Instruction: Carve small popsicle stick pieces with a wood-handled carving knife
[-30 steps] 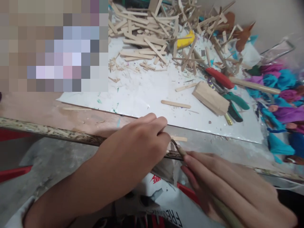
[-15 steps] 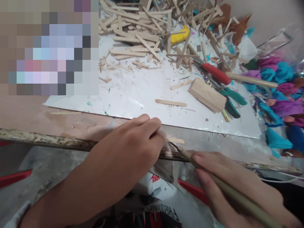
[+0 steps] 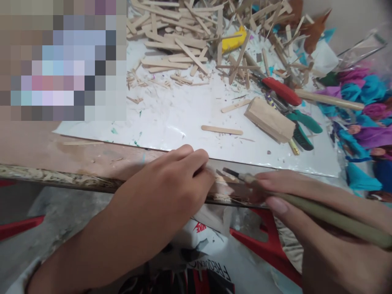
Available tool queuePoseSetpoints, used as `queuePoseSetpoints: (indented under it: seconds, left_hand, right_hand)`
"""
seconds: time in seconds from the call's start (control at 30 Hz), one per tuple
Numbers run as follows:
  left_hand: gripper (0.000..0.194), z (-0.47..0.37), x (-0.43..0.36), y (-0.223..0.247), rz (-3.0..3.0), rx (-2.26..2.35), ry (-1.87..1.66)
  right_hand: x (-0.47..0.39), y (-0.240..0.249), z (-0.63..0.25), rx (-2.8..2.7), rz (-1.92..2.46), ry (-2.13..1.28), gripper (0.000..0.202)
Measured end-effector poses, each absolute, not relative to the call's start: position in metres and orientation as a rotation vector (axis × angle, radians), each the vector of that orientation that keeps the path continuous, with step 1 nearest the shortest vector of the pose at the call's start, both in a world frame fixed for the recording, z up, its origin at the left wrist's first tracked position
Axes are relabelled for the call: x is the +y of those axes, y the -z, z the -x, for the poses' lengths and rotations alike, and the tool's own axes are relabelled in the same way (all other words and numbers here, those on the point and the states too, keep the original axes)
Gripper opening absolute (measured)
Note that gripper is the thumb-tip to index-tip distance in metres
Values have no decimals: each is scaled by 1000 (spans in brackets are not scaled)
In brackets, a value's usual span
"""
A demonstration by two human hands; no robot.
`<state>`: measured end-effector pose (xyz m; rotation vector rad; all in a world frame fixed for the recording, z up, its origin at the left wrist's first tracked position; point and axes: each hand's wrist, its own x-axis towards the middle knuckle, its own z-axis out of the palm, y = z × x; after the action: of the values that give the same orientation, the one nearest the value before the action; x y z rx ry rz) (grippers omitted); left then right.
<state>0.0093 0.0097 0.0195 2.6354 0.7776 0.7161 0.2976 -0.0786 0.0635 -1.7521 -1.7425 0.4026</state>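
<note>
My left hand (image 3: 180, 183) is closed in a fist at the table's front edge, pressed around a wooden craft stick (image 3: 227, 179) whose pale end pokes out on the right. Most of that stick is hidden under the fingers. In my right hand (image 3: 306, 212) is a carving tool (image 3: 321, 212) with a long olive handle, gripped like a pen. Its short dark metal tip points left, just above the stick's end and a little apart from my left knuckles. Another craft stick (image 3: 222, 130) lies on the white sheet (image 3: 171, 110) beyond my hands.
A heap of craft sticks (image 3: 174, 45) covers the back of the sheet, with a yellow object (image 3: 234, 39) beside it. To the right are a wooden block (image 3: 269, 120), a red-handled tool (image 3: 281, 90) and green-handled pliers (image 3: 303, 122). Coloured cloth pieces (image 3: 367, 139) crowd the right side.
My right hand has drawn the carving tool back to the right and raised its tip away from my left fingers. My left hand stays almost in place.
</note>
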Motion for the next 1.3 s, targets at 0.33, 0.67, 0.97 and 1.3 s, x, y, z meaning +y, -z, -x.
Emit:
queuePoseSetpoints:
  seconds: [0.33,0.67,0.97,1.3]
  left_hand:
    - [34,-14,12,-18,-2592,764,-709]
    - [37,-9,9,-20,-2581,789,-688]
    - [43,-12,10,-20,-2528,818,-751]
    - [50,-14,11,-19,-2472,783,-799]
  right_hand:
    - [-100,-68,-288,-1965,1783,-277,29]
    - [-95,-69,-282,-2037,1746,-371,34]
    - [-69,-62,-294,-2071,1426,-489,27]
    - [-12,-80,-320,-2529,1029,-608,35]
